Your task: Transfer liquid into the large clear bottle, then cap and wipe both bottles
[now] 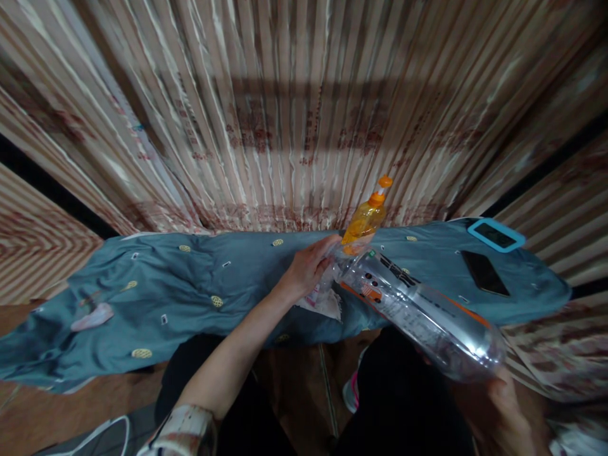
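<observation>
A large clear plastic bottle [422,316] with a silver and orange label lies slanted in the air, its narrow end to the left and its base low on the right. My left hand [308,266] is closed around clear plastic at the narrow end, its fingertips partly hidden. Blurred, my right hand [508,399] grips the base from below. Just behind the narrow end, an orange-capped pump bottle [365,221] with yellow liquid leans to the right. Beneath my left hand is a crumpled whitish piece [327,304], like tissue or wrapping.
A narrow table under a blue-green cloth [190,291] runs across in front of me. On its right lie a black phone [484,272] and a light-blue framed device [496,234]. A small pale item [92,316] is at the left. A striped curtain [294,126] hangs behind.
</observation>
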Demonstrator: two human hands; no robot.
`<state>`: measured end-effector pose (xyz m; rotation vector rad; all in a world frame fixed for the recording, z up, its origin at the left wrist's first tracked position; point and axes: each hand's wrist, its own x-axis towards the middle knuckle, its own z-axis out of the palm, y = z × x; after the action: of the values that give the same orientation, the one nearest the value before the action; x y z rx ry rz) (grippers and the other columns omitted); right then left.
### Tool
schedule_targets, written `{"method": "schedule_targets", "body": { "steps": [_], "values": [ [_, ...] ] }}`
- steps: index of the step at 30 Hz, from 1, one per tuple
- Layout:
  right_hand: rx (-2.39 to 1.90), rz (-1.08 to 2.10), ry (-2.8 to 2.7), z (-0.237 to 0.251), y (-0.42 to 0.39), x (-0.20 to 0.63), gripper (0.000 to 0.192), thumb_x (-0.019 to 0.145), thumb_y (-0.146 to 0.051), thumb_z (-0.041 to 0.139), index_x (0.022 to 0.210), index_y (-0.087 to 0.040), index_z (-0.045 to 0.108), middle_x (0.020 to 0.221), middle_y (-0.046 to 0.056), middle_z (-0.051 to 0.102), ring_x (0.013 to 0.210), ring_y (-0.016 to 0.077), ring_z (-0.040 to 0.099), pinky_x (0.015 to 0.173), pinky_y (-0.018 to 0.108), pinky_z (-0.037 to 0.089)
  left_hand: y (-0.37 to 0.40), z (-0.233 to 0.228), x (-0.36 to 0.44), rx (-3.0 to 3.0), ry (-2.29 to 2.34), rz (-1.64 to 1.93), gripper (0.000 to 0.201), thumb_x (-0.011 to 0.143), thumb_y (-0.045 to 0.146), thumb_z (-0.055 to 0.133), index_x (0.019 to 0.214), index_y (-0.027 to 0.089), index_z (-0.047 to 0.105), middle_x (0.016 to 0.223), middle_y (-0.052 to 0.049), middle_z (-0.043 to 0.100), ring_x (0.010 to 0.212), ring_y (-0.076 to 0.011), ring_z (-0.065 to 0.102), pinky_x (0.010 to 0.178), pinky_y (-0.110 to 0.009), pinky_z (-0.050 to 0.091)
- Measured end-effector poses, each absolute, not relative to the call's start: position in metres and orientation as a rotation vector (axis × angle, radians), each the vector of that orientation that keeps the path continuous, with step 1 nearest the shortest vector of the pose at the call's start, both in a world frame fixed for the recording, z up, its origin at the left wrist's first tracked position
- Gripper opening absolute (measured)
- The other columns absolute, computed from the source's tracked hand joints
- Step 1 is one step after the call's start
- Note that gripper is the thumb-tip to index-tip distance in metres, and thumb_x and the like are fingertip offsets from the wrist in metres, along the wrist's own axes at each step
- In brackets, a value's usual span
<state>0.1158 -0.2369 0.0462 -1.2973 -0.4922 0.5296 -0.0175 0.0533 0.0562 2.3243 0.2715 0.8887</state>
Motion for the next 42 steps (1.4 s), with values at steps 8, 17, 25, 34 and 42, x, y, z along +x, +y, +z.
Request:
{"method": "schedule_targets", "body": {
  "steps": [8, 17, 25, 34, 42],
  "values": [
    [-1.137, 0.682, -0.045, 0.048, -0.234, 0.11, 0.108, 0.026, -0.074, 0.086, 0.122, -0.029, 0.062, 0.113, 0.012, 0.065, 0.087, 0.0335, 0.068, 0.07, 0.042, 0.059, 0.053, 0.058, -0.019, 2.343, 0.267, 0.881, 0.043, 0.097, 0.034, 0.039, 0.138, 0.021, 0.043, 0.14, -0.009, 0.056, 0.129, -0.0229, 0.054, 0.109, -0.041, 0.043],
    [-1.145, 0.607, -0.153, 0.043, -0.222, 0.104, 0.073, 0.042, -0.058, 0.091, 0.103, -0.024, 0.067, 0.095, 0.01, 0.07, 0.077, 0.0282, 0.069, 0.063, 0.035, 0.06, 0.053, 0.056, -0.018, 2.358, 0.278, 0.901, 0.044, 0.098, 0.039, 0.038, 0.137, 0.02, 0.045, 0.141, -0.01, 0.055, 0.13, -0.0223, 0.053, 0.11, -0.042, 0.043],
    [-1.197, 0.589, -0.369, 0.04, -0.226, 0.113, 0.044, 0.076, -0.044, 0.072, 0.113, -0.025, 0.061, 0.091, 0.007, 0.069, 0.074, 0.0236, 0.068, 0.063, 0.033, 0.058, 0.048, 0.057, -0.021, 2.179, 0.307, 0.962, 0.063, 0.092, 0.044, 0.054, 0.145, 0.023, 0.028, 0.148, -0.014, 0.045, 0.131, -0.0255, 0.052, 0.109, -0.045, 0.043],
    [-1.223, 0.595, -0.354, 0.051, -0.225, 0.119, 0.069, 0.071, -0.044, 0.075, 0.133, -0.029, 0.049, 0.107, 0.008, 0.065, 0.08, 0.0262, 0.068, 0.063, 0.035, 0.058, 0.044, 0.025, -0.021, 1.978, 0.417, 0.923, 0.099, 0.07, 0.05, 0.077, 0.146, 0.018, 0.022, 0.15, -0.021, 0.037, 0.14, -0.0346, 0.037, 0.116, -0.055, 0.029],
    [-1.389, 0.563, -0.345, 0.078, -0.218, 0.105, 0.06, 0.076, -0.055, 0.066, 0.13, -0.032, 0.053, 0.1, 0.006, 0.064, 0.082, 0.0256, 0.064, 0.067, 0.037, 0.054, 0.035, 0.005, -0.025, 1.795, 0.529, 0.877, 0.123, 0.06, 0.047, 0.086, 0.15, 0.02, 0.007, 0.153, -0.023, 0.03, 0.144, -0.0358, 0.031, 0.118, -0.058, 0.023]
  ]
}}
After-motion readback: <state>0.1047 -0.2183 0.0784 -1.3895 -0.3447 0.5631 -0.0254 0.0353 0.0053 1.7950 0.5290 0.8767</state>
